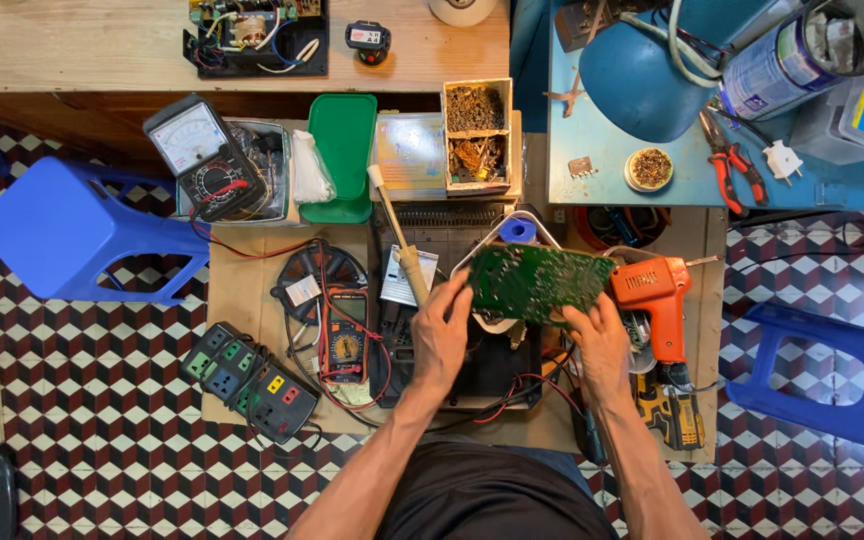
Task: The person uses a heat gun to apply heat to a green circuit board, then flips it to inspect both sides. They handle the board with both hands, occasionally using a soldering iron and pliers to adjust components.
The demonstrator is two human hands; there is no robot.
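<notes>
A green circuit board (537, 282) is held up between both hands over a black device case (452, 235) on the floor. My left hand (440, 335) grips the board's left edge with fingers curled under it. My right hand (600, 345) holds the board's lower right corner. An orange soldering gun (655, 300) lies just right of the board, touching my right hand's side. A cream-handled soldering iron (402, 245) lies slanted just left of my left hand.
A digital multimeter (346, 335), a power strip (249, 380), an analog meter (202, 155) and a green tray (342, 150) sit to the left. Blue stools (72, 230) (832, 370) flank the work area. Red pliers (727, 165) lie on the blue table.
</notes>
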